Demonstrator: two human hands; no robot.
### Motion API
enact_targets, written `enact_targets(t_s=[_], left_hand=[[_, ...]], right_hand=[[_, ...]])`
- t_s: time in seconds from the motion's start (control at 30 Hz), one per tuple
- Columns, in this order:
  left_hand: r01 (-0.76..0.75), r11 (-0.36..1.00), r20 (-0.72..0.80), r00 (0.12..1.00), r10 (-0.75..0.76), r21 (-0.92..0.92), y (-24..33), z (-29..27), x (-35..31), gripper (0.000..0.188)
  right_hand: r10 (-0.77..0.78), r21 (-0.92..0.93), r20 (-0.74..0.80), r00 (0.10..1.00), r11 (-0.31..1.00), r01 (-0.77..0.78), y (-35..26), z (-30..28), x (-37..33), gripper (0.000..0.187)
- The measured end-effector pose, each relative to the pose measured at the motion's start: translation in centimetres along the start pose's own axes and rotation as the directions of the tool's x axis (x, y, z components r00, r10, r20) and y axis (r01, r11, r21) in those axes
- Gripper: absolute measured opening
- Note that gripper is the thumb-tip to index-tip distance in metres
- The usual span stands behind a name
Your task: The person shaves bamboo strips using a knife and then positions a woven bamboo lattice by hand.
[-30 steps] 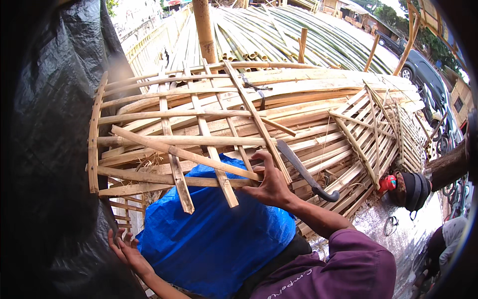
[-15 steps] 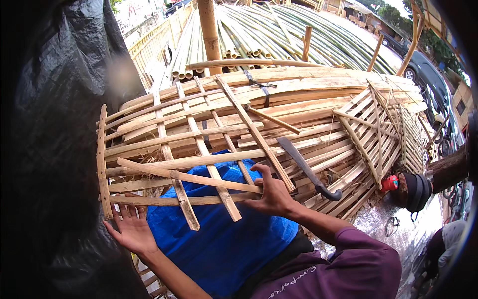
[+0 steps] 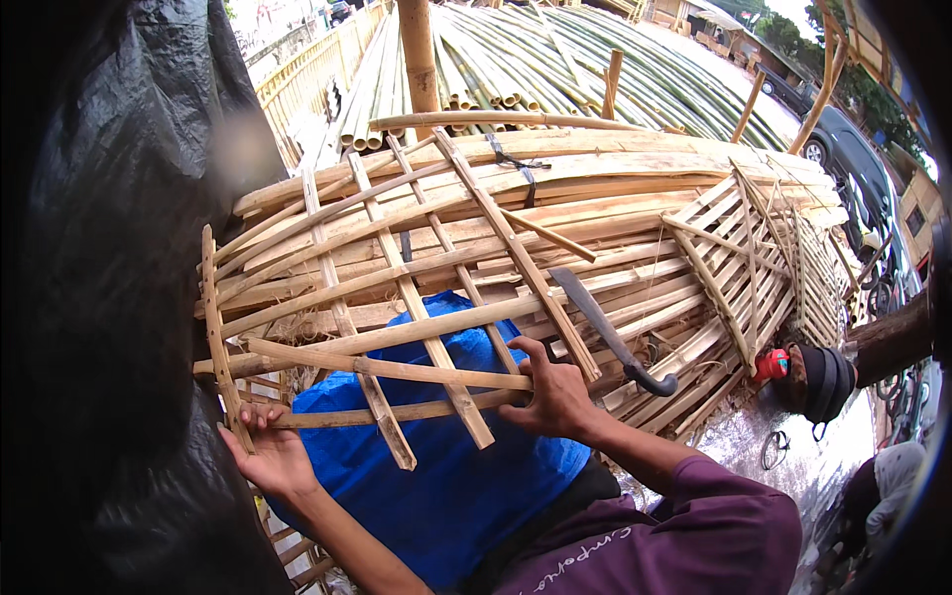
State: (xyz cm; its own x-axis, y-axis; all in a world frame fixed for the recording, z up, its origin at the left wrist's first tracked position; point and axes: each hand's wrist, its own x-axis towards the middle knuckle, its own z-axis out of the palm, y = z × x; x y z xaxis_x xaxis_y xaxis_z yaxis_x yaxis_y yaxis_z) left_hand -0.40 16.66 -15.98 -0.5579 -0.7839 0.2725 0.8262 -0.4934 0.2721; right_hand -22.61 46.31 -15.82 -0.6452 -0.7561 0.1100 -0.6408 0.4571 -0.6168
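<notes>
A lattice of split bamboo slats [image 3: 429, 332] lies across a blue sheet [image 3: 416, 506] over my lap, its far part resting over stacked bamboo strips. My left hand [image 3: 273, 456] is closed at its near left corner, fingers curled over the end of the nearest long slat beside the left crosspiece [image 3: 217, 327]. My right hand [image 3: 557, 395] grips the right ends of the nearest slats between thumb and fingers. One slat [image 3: 397, 369] slants across the crosspieces toward that hand. Just right of the lattice lies a machete [image 3: 602, 322] with a curved dark handle.
Long bamboo strips [image 3: 615, 164] tied with a black band are piled beyond the lattice. Finished-looking slatted panels [image 3: 739, 268] lean at the right, near a post with a black wrapping [image 3: 831, 382]. Black plastic sheeting [image 3: 119, 297] hangs on the left. Green poles [image 3: 595, 69] lie behind.
The lattice has shifted slightly right and toward me at its left end. My left hand has gone from open beneath the corner to curled around it; my right hand keeps its grip.
</notes>
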Motion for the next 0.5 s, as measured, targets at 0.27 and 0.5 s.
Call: enact_targets(t_s=[0.27, 0.5], left_hand=[[-0.041, 0.999, -0.082, 0.996, 0.038, -0.033, -2.6, 3.5, -2.4, 0.047], [-0.123, 0.987, -0.270, 0.952, 0.146, 0.100, -2.5, 3.2, -6.7, 0.052]], right_hand=[[-0.020, 0.037, -0.067, 0.998, 0.999, 0.022, 2.1, -1.7, 0.8, 0.074], [-0.195, 0.047, -0.013, 0.981, 0.980, 0.196, 1.6, -4.1, 2.0, 0.057]])
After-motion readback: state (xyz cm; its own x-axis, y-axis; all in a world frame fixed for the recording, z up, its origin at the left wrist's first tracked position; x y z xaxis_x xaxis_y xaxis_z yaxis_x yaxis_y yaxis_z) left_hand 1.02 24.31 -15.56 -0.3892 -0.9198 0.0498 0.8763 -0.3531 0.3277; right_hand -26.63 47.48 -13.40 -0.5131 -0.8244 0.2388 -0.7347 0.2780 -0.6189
